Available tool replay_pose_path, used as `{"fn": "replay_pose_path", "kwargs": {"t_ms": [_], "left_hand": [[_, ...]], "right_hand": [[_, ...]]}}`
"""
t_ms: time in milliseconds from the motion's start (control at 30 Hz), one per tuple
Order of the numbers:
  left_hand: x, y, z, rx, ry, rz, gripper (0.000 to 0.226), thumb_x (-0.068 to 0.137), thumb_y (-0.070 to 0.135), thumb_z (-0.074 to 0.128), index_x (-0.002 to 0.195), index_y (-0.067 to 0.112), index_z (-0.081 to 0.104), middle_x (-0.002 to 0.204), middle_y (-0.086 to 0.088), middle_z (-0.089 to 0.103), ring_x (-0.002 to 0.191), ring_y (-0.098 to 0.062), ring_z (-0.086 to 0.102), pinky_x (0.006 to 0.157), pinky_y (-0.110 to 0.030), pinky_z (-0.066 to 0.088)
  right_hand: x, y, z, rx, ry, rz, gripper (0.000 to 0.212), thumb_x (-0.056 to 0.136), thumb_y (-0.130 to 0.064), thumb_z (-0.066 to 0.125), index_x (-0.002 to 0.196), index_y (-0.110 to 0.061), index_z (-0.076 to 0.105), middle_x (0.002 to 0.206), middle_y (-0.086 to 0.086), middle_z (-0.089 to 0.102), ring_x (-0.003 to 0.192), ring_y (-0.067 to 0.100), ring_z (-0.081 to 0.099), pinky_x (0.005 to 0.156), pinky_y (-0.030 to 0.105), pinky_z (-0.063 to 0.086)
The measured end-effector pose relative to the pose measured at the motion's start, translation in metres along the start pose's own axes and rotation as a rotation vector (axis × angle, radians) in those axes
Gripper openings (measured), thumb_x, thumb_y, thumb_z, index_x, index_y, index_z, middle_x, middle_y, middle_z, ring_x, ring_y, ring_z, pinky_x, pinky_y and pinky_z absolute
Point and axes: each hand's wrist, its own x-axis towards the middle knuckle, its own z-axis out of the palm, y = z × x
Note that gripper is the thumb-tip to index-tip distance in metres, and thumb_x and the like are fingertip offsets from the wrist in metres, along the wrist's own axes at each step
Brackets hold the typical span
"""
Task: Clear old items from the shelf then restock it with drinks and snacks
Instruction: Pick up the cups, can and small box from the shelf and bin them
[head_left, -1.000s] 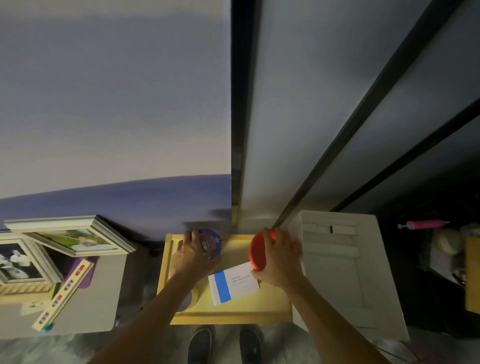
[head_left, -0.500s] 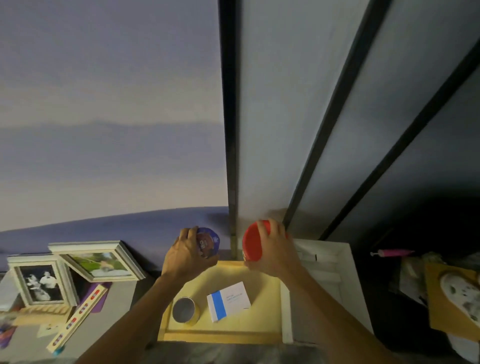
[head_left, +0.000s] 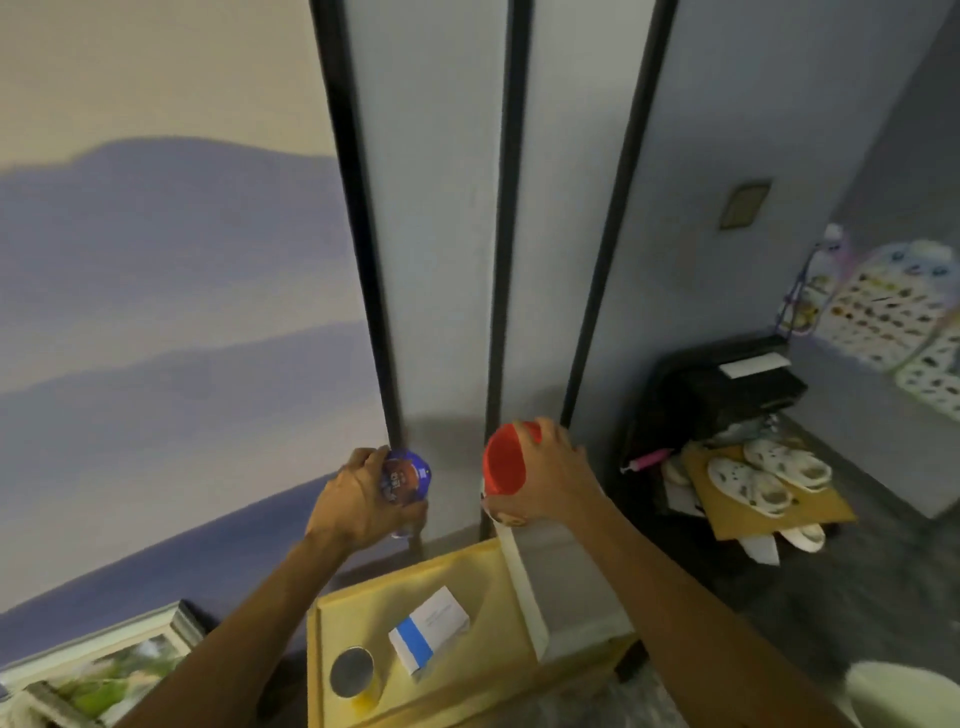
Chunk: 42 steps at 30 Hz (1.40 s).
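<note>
My left hand grips a small container with a blue lid, held up in front of the wall. My right hand grips a container with a red lid, lifted to about the same height. Below both hands is the yellow wooden shelf top. On it lie a white box with a blue stripe and a yellow can with a silver lid. Both containers are clear of the shelf.
Picture frames stand on a surface at the lower left. Black vertical strips run up the wall ahead. At the right, a black stand and white clogs on cardboard sit on the floor.
Both hands have lifted their containers higher off the shelf. My view has swung up and to the right, bringing the shoes and black stand into sight.
</note>
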Motion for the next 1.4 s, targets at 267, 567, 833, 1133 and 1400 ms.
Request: {"fn": "replay_pose_path", "kwargs": {"t_ms": [267, 567, 833, 1133, 1400], "left_hand": [[-0.015, 0.097, 0.036, -0.005, -0.110, 0.327, 0.100, 0.069, 0.075, 0.081, 0.148, 0.024, 0.048, 0.141, -0.001, 0.054, 0.121, -0.021, 0.057, 0.100, -0.034, 0.050], [-0.067, 0.258, 0.112, -0.019, -0.308, 0.568, 0.120, 0.058, 0.082, 0.080, 0.155, 0.022, 0.041, 0.144, 0.000, 0.049, 0.122, -0.020, 0.057, 0.103, -0.041, 0.055], [-0.146, 0.391, 0.188, -0.044, -0.445, 0.710, 0.105, 0.062, 0.074, 0.083, 0.149, 0.028, 0.047, 0.140, 0.005, 0.055, 0.127, -0.019, 0.056, 0.110, -0.048, 0.051], [-0.206, 0.493, 0.273, 0.022, -0.522, 0.773, 0.122, 0.065, 0.079, 0.079, 0.163, 0.022, 0.033, 0.161, 0.000, 0.039, 0.141, -0.023, 0.049, 0.114, -0.045, 0.048], [-0.195, 0.549, 0.339, 0.067, -0.549, 0.848, 0.121, 0.065, 0.086, 0.073, 0.159, 0.018, 0.040, 0.157, -0.003, 0.044, 0.135, -0.025, 0.055, 0.109, -0.043, 0.052]], "right_hand": [[-0.126, 0.075, -0.041, -0.048, 0.070, 0.333, 0.134, 0.062, -0.094, 0.067, 0.163, -0.030, 0.004, 0.164, 0.010, 0.018, 0.149, 0.040, 0.028, 0.117, 0.063, 0.035], [-0.292, 0.176, -0.085, -0.051, 0.152, 0.660, 0.129, 0.059, -0.095, 0.065, 0.161, -0.031, 0.017, 0.157, 0.009, 0.029, 0.141, 0.038, 0.038, 0.111, 0.062, 0.042], [-0.422, 0.266, -0.097, -0.055, 0.194, 0.869, 0.128, 0.055, -0.097, 0.060, 0.158, -0.030, 0.025, 0.148, 0.008, 0.037, 0.134, 0.037, 0.045, 0.105, 0.059, 0.047], [-0.512, 0.361, -0.092, -0.031, 0.169, 0.992, 0.127, 0.051, -0.096, 0.067, 0.154, -0.032, 0.027, 0.145, 0.006, 0.040, 0.131, 0.037, 0.048, 0.100, 0.058, 0.051], [-0.525, 0.437, -0.075, 0.030, 0.134, 1.044, 0.128, 0.050, -0.095, 0.068, 0.154, -0.034, 0.026, 0.148, 0.007, 0.040, 0.133, 0.036, 0.047, 0.100, 0.059, 0.052]]}}
